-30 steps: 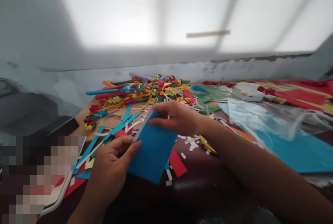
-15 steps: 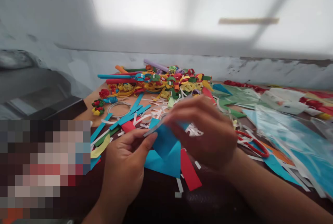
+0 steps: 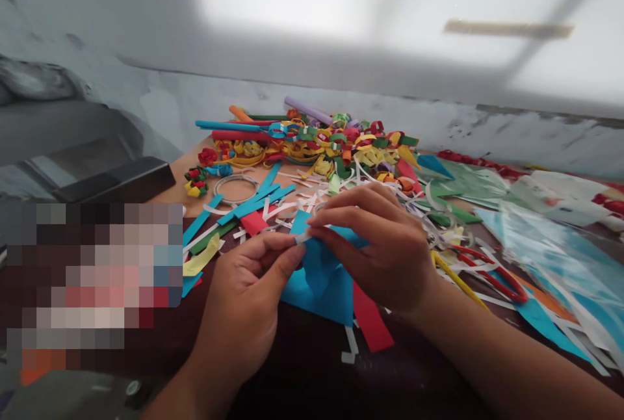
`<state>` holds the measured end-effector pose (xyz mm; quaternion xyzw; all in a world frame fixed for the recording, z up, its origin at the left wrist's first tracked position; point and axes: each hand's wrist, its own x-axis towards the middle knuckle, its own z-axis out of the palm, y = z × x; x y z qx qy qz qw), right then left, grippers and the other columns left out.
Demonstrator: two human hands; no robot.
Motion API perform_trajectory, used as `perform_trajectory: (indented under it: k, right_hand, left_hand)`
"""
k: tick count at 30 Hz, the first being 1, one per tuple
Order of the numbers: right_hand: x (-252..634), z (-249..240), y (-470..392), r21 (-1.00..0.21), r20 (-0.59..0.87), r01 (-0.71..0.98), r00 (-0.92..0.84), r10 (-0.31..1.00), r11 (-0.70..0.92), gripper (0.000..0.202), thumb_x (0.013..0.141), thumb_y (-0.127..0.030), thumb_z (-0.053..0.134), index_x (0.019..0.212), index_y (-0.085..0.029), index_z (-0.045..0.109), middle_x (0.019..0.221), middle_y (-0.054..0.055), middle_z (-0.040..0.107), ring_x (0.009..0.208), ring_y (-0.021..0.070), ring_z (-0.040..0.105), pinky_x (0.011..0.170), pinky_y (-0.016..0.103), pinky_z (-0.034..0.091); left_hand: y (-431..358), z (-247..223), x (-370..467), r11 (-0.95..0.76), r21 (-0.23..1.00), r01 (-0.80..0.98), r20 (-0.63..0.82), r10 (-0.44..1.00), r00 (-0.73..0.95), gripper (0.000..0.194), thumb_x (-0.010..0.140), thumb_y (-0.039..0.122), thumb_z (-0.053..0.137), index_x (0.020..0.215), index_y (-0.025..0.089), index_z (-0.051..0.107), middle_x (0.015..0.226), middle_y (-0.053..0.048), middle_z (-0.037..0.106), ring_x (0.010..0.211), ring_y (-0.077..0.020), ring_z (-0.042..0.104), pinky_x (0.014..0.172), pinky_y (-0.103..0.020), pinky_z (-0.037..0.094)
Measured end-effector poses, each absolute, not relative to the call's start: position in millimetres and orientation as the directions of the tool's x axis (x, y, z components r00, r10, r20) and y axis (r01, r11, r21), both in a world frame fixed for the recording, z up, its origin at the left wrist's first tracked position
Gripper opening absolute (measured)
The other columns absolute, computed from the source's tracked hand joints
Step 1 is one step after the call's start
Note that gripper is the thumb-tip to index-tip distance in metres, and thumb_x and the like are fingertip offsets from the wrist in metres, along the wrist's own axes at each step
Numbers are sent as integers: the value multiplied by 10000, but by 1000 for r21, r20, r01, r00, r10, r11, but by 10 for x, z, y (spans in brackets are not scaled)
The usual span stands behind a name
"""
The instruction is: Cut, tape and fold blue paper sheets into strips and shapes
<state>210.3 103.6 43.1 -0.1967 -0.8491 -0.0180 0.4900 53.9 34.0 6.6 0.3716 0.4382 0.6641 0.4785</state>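
Observation:
My left hand (image 3: 248, 296) is closed, thumb and forefinger pinching the edge of a piece of blue paper (image 3: 319, 267). Along that edge a short whitish strip (image 3: 303, 236) shows between the fingertips of both hands. From the other side, my right hand (image 3: 380, 244) pinches the strip's end, its other fingers curved over the paper. Beneath the held piece lies another blue sheet (image 3: 322, 306) on the dark table. A red paper strip (image 3: 373, 322) lies just right of that sheet, partly behind my right hand.
Paper chains (image 3: 316, 137) and rolled paper tubes (image 3: 229, 126) are heaped at the back. White scraps and a pale ring (image 3: 236, 190) lie before them. To the right are a red-handled tool (image 3: 511, 287), a yellow stick (image 3: 461, 280) and clear plastic packets (image 3: 550, 257). A pixelated area covers the lower left.
My right hand has come down and closer to my left fingertips, and less of the whitish strip shows between them. The view has shifted, revealing the yellow stick beside my right wrist.

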Motion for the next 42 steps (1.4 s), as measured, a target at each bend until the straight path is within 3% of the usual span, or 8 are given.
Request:
perform_trajectory:
  k: [2,6,14,18,24,29,42]
  right_hand:
    - [2108,432,996,-110,837,367,-466,285,924,60,944,-165,698,920,-193,746,870,43,769,807,172,706,769,328,579]
    - [2086,438,907,-116,802,302,-534,269,946,120,986,-145,632,998,-174,748,936,57,792,832,147,738,776,274,613]
    - [2060,401,927,-218,744,301,-565,358,928,183,1016,-157,586,1051,-151,765,963,65,795,861,137,753,803,236,613]
    - [2096,403,950,-110,727,282,-631,271,953,217,1037,-146,532,1075,-110,742,973,84,792,868,163,747,801,269,614]
    - [2105,461,898,39,664,315,-717,211,948,243,1023,-108,509,1051,-25,735,923,136,782,816,232,747,753,348,629]
    - [2074,451,867,125,651,372,-730,207,920,287,1039,-115,456,1009,-60,737,922,140,780,830,236,741,765,356,624]
    - [2082,414,910,12,683,347,-688,246,938,217,1018,-121,528,1027,-73,739,931,109,783,827,221,746,774,324,591]
  left_hand:
    - [350,55,532,-149,934,-325,57,959,-277,156,775,359,875,834,252,778,765,38,778,732,-99,692,708,-157,543]
    - [339,62,524,-151,941,-301,61,955,-290,174,771,357,874,851,239,773,762,31,773,730,-119,710,709,-182,555]
    - [264,175,585,-248,967,58,253,911,-326,62,888,290,724,896,258,776,839,38,780,758,-118,724,700,-173,558]
    - [243,155,607,-259,953,156,298,896,-330,97,911,301,686,928,250,767,886,21,781,816,-136,726,741,-193,552]
    - [219,95,625,-208,954,217,276,893,-356,153,944,333,648,1014,245,753,997,-8,785,904,-167,723,800,-241,545]
    - [225,86,646,-218,951,221,287,888,-358,155,945,328,642,1017,243,750,994,-17,787,885,-169,723,782,-255,545]
    - [216,114,640,-223,962,157,265,903,-339,107,901,297,683,952,226,745,926,-7,774,823,-156,723,745,-238,557]
